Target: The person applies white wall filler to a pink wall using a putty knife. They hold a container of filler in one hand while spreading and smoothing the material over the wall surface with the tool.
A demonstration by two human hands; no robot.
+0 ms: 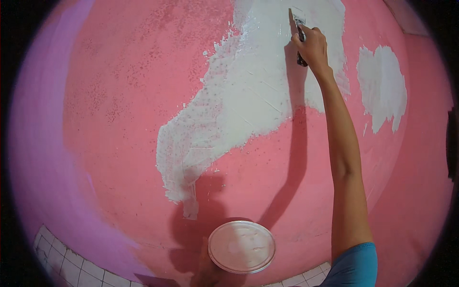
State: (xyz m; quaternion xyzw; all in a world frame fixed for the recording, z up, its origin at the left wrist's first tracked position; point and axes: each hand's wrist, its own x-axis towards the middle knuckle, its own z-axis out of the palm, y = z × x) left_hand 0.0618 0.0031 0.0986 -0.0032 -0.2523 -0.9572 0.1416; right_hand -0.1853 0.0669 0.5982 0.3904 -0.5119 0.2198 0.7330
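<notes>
My right hand (313, 45) grips the dark handle of a putty knife (300, 36) against a broad patch of white filler (253, 91) high on the pink wall (119, 158). Its shadow runs down the wall. At the bottom centre, my left hand (207, 260), mostly hidden and in shade, holds a round pale plastic lid (241, 246) with smears of white on it. I cannot make out whether a container is under the lid.
A smaller white patch (382, 86) sits at the upper right, near the wall's corner. A purple band (38, 143) runs along the left. Pale tiles (71, 268) line the bottom edge. A dark object (450, 143) shows at the far right rim.
</notes>
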